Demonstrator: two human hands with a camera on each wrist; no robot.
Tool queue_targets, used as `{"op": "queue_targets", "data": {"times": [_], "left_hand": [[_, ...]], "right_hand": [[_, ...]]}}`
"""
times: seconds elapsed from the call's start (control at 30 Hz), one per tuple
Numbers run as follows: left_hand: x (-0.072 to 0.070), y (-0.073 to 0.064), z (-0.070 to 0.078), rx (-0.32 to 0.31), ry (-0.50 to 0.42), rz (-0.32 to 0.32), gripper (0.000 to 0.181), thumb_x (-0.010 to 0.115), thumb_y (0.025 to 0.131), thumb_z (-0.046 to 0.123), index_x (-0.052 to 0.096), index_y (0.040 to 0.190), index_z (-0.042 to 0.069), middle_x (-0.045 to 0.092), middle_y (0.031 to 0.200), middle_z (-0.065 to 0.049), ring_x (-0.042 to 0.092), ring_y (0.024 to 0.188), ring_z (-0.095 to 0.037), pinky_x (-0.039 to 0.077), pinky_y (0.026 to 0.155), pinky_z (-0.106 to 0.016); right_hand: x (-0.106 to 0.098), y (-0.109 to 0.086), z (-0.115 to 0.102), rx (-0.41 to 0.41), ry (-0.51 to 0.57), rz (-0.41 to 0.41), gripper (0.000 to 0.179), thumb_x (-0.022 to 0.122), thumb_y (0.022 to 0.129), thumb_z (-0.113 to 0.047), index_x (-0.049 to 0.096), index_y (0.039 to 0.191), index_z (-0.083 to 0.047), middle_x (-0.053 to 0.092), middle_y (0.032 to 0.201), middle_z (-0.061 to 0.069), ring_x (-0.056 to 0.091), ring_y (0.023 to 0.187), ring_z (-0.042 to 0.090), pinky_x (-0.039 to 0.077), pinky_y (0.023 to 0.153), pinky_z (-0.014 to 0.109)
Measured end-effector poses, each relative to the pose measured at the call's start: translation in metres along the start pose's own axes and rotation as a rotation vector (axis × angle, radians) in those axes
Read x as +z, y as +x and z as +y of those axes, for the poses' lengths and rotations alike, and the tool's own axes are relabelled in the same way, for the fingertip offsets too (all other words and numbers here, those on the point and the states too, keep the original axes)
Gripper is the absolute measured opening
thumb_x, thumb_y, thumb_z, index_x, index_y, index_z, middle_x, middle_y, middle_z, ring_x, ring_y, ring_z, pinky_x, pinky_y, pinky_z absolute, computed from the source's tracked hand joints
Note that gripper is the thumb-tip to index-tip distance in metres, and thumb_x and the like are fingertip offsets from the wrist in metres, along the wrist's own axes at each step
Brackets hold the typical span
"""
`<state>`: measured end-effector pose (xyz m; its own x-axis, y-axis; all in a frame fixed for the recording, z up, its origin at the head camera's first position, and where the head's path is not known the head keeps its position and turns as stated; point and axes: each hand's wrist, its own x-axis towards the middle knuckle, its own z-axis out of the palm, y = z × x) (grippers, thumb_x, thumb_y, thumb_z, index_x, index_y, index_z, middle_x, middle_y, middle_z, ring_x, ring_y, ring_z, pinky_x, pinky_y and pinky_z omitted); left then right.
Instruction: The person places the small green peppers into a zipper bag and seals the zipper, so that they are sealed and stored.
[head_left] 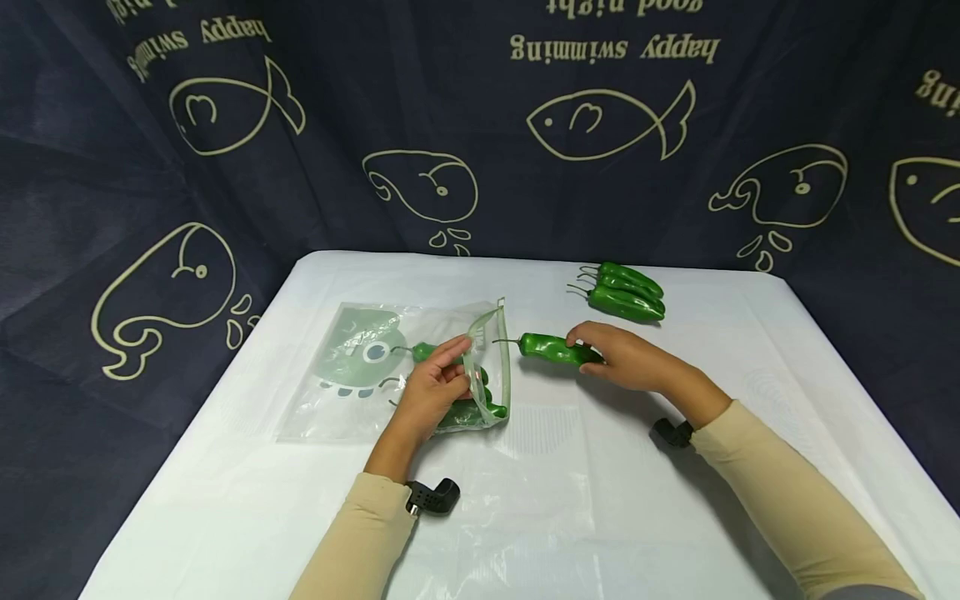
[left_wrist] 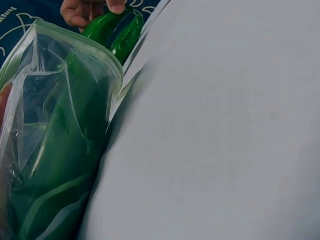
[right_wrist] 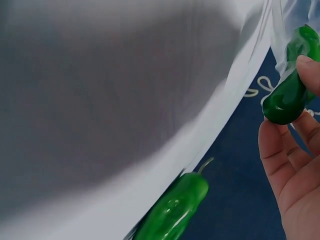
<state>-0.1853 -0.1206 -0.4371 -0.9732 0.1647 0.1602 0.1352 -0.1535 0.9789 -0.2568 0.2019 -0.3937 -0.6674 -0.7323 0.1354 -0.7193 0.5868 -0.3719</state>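
Observation:
A clear zip-top plastic bag (head_left: 315, 421) with a green cartoon print lies on the table, its mouth spread toward the right. Several green peppers (head_left: 461, 417) lie inside, seen through the film in the left wrist view too. My left hand (head_left: 431, 387) holds the upper layer of the bag near the mouth, lifting it. Just right of the opening, my right hand (head_left: 626, 357) pinches a long green pepper (head_left: 546, 347) by its blunt end, between thumb and fingers. Its stem points left at the bag's rim (head_left: 505, 358). The right wrist view shows the thumb over this pepper (right_wrist: 285, 105).
More green peppers (head_left: 626, 302) lie side by side at the back right of the white-covered table (head_left: 675, 517). A dark curtain (head_left: 495, 108) with fish and whale drawings hangs behind. A thin transparent sheet (head_left: 525, 492) lies in front of the bag.

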Motion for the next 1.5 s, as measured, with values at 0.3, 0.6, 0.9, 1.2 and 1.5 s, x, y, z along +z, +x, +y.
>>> {"op": "queue_targets", "data": {"times": [0.3,0.6,0.9,1.2,1.5], "left_hand": [[0.001,0.0,0.0,-0.002,-0.01,0.004,0.058,0.053,0.088,-0.016,0.044,0.145,-0.007,0.037,0.154,-0.005,0.06,0.097,-0.011,0.058,0.07,-0.023],[0.001,0.0,-0.001,0.001,-0.017,0.006,0.058,0.053,0.087,-0.016,0.043,0.145,-0.008,0.036,0.154,-0.007,0.06,0.097,-0.012,0.058,0.071,-0.024],[-0.001,0.0,-0.001,0.005,0.002,0.005,0.058,0.053,0.088,-0.016,0.045,0.145,-0.007,0.036,0.154,-0.006,0.059,0.097,-0.012,0.058,0.07,-0.023],[-0.001,0.0,-0.001,0.009,-0.012,-0.001,0.058,0.052,0.088,-0.017,0.044,0.145,-0.008,0.037,0.153,-0.006,0.059,0.097,-0.013,0.058,0.07,-0.023],[-0.001,0.0,-0.001,0.008,-0.001,0.0,0.057,0.053,0.089,-0.016,0.044,0.144,-0.008,0.038,0.153,-0.005,0.059,0.098,-0.012,0.058,0.072,-0.024]], "right_hand": [[0.011,0.0,-0.014,-0.054,-0.019,-0.03,0.041,0.076,0.087,-0.008,0.057,0.122,-0.012,0.06,0.12,-0.001,0.057,0.11,0.017,0.05,0.092,0.04],[0.021,0.003,-0.022,-0.084,-0.016,-0.071,0.041,0.075,0.088,-0.01,0.057,0.124,-0.015,0.059,0.126,-0.003,0.054,0.12,0.017,0.048,0.1,0.039],[0.028,0.006,-0.029,-0.138,-0.035,-0.107,0.042,0.077,0.087,-0.01,0.058,0.124,-0.015,0.06,0.124,-0.002,0.057,0.116,0.019,0.051,0.096,0.04],[0.031,0.011,-0.038,-0.156,-0.023,-0.117,0.041,0.077,0.087,-0.01,0.058,0.124,-0.013,0.061,0.122,0.0,0.057,0.112,0.018,0.052,0.093,0.039],[0.034,0.017,-0.044,-0.154,-0.027,-0.14,0.036,0.076,0.088,-0.011,0.059,0.119,-0.013,0.061,0.119,0.0,0.058,0.107,0.016,0.053,0.091,0.037]]}}
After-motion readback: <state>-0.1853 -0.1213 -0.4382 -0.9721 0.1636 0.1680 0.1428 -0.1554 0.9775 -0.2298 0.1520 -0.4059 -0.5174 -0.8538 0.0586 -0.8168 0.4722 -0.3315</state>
